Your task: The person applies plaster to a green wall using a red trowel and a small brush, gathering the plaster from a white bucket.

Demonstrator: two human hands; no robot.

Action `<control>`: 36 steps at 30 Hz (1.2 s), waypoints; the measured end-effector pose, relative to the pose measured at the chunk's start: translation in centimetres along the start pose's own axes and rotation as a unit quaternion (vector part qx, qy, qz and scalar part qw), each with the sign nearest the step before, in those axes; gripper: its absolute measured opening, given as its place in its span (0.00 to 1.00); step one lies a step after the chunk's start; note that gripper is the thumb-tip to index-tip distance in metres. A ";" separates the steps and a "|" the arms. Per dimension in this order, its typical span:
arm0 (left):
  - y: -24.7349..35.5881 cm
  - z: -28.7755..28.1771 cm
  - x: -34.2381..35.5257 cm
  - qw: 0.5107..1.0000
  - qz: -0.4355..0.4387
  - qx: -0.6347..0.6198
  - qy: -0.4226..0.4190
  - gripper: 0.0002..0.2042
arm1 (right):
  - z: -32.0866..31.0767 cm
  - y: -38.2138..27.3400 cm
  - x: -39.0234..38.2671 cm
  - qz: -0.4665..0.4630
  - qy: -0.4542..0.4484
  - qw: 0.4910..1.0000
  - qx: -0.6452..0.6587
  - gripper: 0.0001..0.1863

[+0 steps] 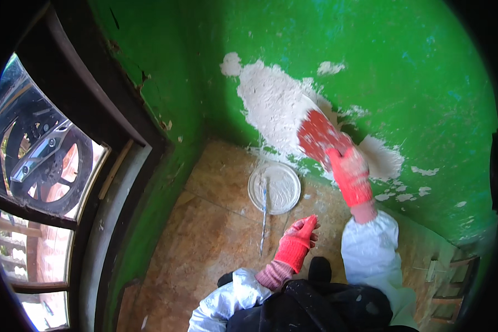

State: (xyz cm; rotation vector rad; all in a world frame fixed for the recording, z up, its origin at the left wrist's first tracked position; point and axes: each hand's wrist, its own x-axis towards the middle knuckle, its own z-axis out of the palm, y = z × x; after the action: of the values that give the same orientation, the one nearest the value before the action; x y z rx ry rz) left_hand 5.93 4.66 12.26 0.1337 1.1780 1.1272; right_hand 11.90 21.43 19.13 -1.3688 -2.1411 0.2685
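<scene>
while right hand (349,170) grips red scraper (318,134), left hand (297,242) hangs half-curled.

The brown floor (210,232) carries a round paste-smeared tray (286,191), ahead-left of the left grip (297,243), a stick (263,224) crossing its edge.

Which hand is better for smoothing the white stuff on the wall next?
Probably the right hand: it grips the scraper, up at the white stuff on the wall. The left hand is lower, away from the wall, with no tool showing in it.
</scene>
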 end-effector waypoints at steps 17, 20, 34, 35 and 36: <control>-4.4 -10.7 4.9 0.741 0.158 0.616 0.216 0.18 | 6.5 8.5 -7.5 -0.276 -0.072 0.954 0.097 0.21; -4.9 -11.3 5.2 0.762 0.171 0.595 0.191 0.16 | 5.8 8.2 -7.7 -0.238 -0.118 0.958 0.108 0.23; -4.0 -9.2 0.6 0.850 0.049 0.477 0.220 0.23 | 3.3 8.3 -9.6 -0.133 -0.229 0.954 0.138 0.23; -4.2 -9.2 0.7 0.849 0.017 0.483 0.212 0.24 | 3.4 8.4 -9.8 -0.133 -0.231 0.954 0.138 0.23; -4.2 -9.1 0.7 0.850 0.015 0.482 0.211 0.24 | 3.4 8.5 -9.9 -0.131 -0.226 0.953 0.156 0.22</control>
State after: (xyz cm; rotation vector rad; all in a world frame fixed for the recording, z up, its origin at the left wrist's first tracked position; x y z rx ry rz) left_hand 1.42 -0.96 5.22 0.7032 2.0745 0.4904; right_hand 19.51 17.00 8.89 -0.8881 -2.4792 0.8417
